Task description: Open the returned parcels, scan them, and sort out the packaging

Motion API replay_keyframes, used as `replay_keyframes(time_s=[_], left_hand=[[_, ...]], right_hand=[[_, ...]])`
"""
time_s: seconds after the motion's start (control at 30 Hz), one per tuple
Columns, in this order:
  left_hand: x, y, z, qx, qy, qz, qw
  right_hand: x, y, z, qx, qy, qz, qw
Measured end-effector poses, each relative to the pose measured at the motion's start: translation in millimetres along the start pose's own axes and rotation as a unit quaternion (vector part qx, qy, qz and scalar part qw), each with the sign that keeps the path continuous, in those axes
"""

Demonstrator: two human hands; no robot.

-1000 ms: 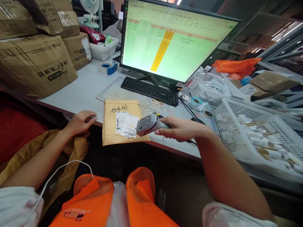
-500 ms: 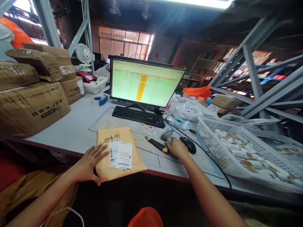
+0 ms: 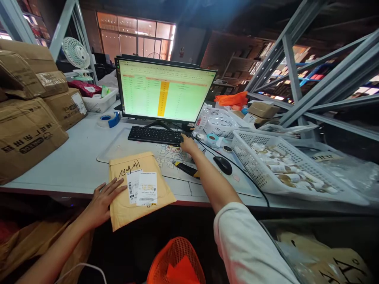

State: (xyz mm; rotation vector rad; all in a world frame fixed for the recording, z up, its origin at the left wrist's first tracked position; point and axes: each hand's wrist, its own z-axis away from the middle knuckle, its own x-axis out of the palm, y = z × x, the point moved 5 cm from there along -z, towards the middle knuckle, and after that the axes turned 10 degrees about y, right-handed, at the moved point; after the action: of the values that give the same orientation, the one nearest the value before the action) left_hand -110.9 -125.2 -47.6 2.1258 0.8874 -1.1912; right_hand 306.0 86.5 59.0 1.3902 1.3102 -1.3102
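Observation:
A yellow padded envelope with white labels and black handwriting lies at the desk's front edge, its lower corner overhanging. My left hand rests on its left side, fingers stretched flat over it; the thumb is hidden. My right hand reaches to the right end of the black keyboard, a finger extended onto the keys, holding nothing visible. Under my right forearm is a black-and-yellow utility knife, partly covered. The barcode scanner is mostly hidden behind that arm. Behind the keyboard, the monitor displays a green spreadsheet.
Cardboard boxes stack up at left, near a blue tape dispenser. On the right are a mouse, its neighbouring cable, and a white basket of small labelled rolls. An orange mesh bin stands below the desk edge.
My right hand has let go of the barcode scanner and moved forward to the keyboard. My left hand stays on the envelope. The camera view has shifted.

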Motion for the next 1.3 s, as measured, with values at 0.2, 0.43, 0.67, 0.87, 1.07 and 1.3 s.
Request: replay_keyframes(time_s=[0.2, 0.43, 0.67, 0.87, 1.07, 1.3], left_hand=[[0.3, 1, -1, -0.014, 0.003, 0.013, 1.0], [-0.1, 2, -3, -0.033, -0.007, 0.035, 0.999], [-3.2, 6, -6, -0.07, -0.003, 0.066, 0.995], [-55.7, 0, -40, -0.071, 0.15, 0.136, 0.977], [-128.4, -11, -108, -0.242, 0.399, 0.161, 0.87], [-164.3, 31, -155, -0.181, 0.409, 0.154, 0.881]], right_hand=[[15, -6, -17, 0.035, -0.052, 0.018, 0.998], [16, -14, -26, 0.004, -0.091, 0.01, 0.996], [5, -22, 24, -0.051, -0.157, 0.004, 0.986], [6, 0, 108, -0.139, -0.086, 0.02, 0.986], [2, 9, 137, -0.128, 0.02, -0.032, 0.991], [-123, -32, 152, -0.262, 0.247, -0.217, 0.907]])
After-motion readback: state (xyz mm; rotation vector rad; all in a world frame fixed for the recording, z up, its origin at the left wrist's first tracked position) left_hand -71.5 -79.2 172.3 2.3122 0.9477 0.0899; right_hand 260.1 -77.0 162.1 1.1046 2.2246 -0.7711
